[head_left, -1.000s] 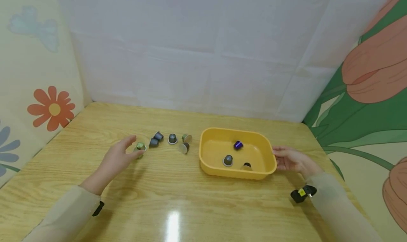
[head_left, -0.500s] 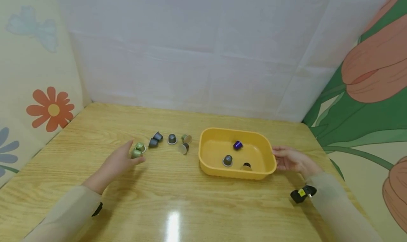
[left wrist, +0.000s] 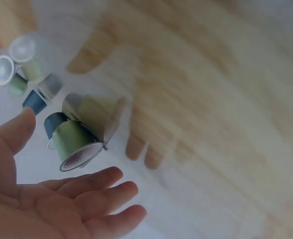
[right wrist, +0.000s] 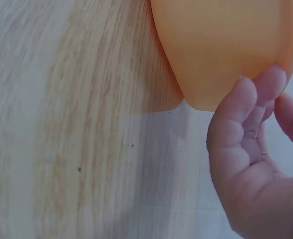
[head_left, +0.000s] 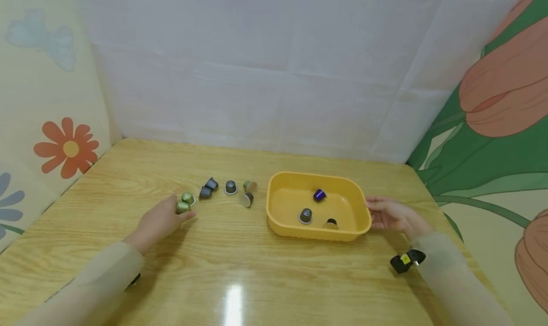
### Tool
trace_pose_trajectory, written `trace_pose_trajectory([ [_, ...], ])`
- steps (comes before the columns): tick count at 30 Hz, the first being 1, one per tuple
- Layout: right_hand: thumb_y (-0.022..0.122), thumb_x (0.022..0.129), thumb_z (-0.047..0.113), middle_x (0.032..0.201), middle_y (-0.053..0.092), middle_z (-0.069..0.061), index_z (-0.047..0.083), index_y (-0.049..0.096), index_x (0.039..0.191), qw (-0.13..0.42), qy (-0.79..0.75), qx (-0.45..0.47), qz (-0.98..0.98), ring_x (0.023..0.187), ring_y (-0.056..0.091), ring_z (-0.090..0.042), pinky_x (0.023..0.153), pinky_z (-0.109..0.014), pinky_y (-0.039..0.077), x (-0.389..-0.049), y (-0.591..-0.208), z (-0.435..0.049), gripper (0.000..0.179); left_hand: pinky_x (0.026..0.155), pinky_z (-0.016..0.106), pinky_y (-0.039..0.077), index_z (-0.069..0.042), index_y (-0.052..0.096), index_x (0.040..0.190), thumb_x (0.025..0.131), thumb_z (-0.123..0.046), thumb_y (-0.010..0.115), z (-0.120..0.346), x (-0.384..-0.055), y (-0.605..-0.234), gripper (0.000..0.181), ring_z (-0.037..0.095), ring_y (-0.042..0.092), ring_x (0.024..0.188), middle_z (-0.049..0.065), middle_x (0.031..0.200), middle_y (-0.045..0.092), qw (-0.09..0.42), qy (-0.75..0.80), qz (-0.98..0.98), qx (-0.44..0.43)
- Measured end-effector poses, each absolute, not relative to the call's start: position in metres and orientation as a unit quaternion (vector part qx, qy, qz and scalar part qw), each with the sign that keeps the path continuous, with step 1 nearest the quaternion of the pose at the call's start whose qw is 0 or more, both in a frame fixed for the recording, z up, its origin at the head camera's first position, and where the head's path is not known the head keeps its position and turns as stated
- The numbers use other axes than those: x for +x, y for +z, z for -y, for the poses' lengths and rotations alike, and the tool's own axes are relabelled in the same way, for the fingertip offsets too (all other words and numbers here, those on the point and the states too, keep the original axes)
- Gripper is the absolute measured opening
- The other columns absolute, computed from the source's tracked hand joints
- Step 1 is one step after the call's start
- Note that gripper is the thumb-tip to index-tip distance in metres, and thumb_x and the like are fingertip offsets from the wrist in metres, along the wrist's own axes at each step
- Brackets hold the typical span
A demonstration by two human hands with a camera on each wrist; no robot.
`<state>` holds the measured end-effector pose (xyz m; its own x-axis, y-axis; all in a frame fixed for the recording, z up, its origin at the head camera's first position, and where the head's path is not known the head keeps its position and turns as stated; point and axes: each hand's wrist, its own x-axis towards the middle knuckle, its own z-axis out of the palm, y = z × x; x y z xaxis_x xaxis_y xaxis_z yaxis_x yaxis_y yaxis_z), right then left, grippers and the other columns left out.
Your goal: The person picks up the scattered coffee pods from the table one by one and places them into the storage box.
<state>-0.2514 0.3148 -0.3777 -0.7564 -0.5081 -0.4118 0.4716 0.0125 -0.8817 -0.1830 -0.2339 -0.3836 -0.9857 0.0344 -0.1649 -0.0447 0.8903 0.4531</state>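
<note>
Left hand (head_left: pixel 157 222) has shifted slightly, spread apart beside two glossy, cup-shaped green capsules (head_left: pixel 183 207)

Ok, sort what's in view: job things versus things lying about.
Likely the job:
Yellow rectangular plastic tub, at the right hand
Shiny green cup-shaped capsules, by the left hand
Other dark, green and purple capsules, loose or in the tub

Just there:
Black device on the right wrist
White creased backdrop sheet
Flower-printed side panels
</note>
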Motion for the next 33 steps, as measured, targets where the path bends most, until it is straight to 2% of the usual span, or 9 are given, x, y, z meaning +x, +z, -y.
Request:
trace_pose_trajectory([
  [2, 0.039, 0.106, 0.011, 0.093, 0.070, -0.001, 0.017, 0.067, 0.104, 0.349, -0.703, -0.017, -0.620, 0.081, 0.067, -0.013, 0.072, -0.029, 0.057, -0.2509, -0.3775, -0.3143, 0.028, 0.054, 0.034, 0.039, 0.014, 0.048, 0.107, 0.095, -0.040, 0.061, 0.2333, -0.1830, -0.3842, 0.056, 0.024, 0.048, 0.069, 0.014, 0.080, 0.052, 0.086, 0.221, -0.971, -0.008],
  [6, 0.040, 0.106, 0.012, 0.092, 0.070, 0.000, 0.018, 0.066, 0.103, 0.347, -0.703, -0.009, -0.621, 0.080, 0.067, -0.013, 0.071, -0.028, 0.057, -0.2508, -0.3763, -0.3139, 0.027, 0.053, 0.036, 0.043, 0.017, 0.048, 0.112, 0.094, -0.046, 0.060, 0.2312, -0.1828, -0.3826, 0.066, 0.026, 0.051, 0.069, 0.018, 0.083, 0.057, 0.087, 0.196, -0.977, -0.018],
  [11, 0.040, 0.106, 0.011, 0.093, 0.069, -0.001, 0.016, 0.065, 0.104, 0.342, -0.698, 0.002, -0.630, 0.081, 0.067, -0.014, 0.073, -0.030, 0.057, -0.2502, -0.3751, -0.3127, 0.026, 0.050, 0.033, 0.037, 0.008, 0.051, 0.099, 0.094, -0.044, 0.061, 0.2293, -0.1825, -0.3820, 0.053, 0.023, 0.045, 0.063, 0.010, 0.073, 0.049, 0.083, 0.196, -0.977, -0.032],
  [17, 0.042, 0.105, 0.012, 0.093, 0.068, -0.001, 0.015, 0.065, 0.103, 0.339, -0.697, 0.006, -0.632, 0.082, 0.067, -0.015, 0.074, -0.030, 0.057, -0.2494, -0.3757, -0.3134, 0.023, 0.048, 0.029, 0.034, 0.000, 0.053, 0.088, 0.095, -0.039, 0.062, 0.2313, -0.1832, -0.3821, 0.041, 0.020, 0.042, 0.059, 0.006, 0.068, 0.044, 0.067, 0.196, -0.978, -0.032],
  [24, 0.039, 0.106, 0.011, 0.093, 0.069, -0.001, 0.014, 0.065, 0.104, 0.343, -0.698, -0.009, -0.628, 0.081, 0.067, -0.014, 0.073, -0.030, 0.057, -0.2493, -0.3765, -0.3143, 0.026, 0.047, 0.026, 0.032, -0.007, 0.048, 0.074, 0.095, -0.037, 0.062, 0.2311, -0.1855, -0.3801, 0.039, 0.016, 0.038, 0.054, 0.002, 0.062, 0.040, 0.066, 0.189, -0.979, -0.038],
  [30, 0.040, 0.106, 0.012, 0.095, 0.069, -0.002, 0.014, 0.065, 0.105, 0.342, -0.699, -0.013, -0.628, 0.082, 0.067, -0.015, 0.074, -0.030, 0.057, -0.2484, -0.3775, -0.3153, 0.025, 0.046, 0.025, 0.031, -0.011, 0.046, 0.069, 0.094, -0.029, 0.064, 0.2332, -0.1876, -0.3805, 0.036, 0.014, 0.037, 0.052, 0.000, 0.058, 0.041, 0.064, 0.205, -0.976, -0.039],
  [33, 0.038, 0.106, 0.011, 0.094, 0.070, -0.001, 0.015, 0.066, 0.104, 0.348, -0.702, -0.023, -0.622, 0.082, 0.067, -0.014, 0.073, -0.029, 0.057, -0.2494, -0.3776, -0.3149, 0.028, 0.048, 0.026, 0.031, -0.009, 0.052, 0.072, 0.093, -0.025, 0.064, 0.2364, -0.1859, -0.3805, 0.029, 0.015, 0.039, 0.054, 0.001, 0.060, 0.043, 0.057, 0.218, -0.974, -0.030],
])
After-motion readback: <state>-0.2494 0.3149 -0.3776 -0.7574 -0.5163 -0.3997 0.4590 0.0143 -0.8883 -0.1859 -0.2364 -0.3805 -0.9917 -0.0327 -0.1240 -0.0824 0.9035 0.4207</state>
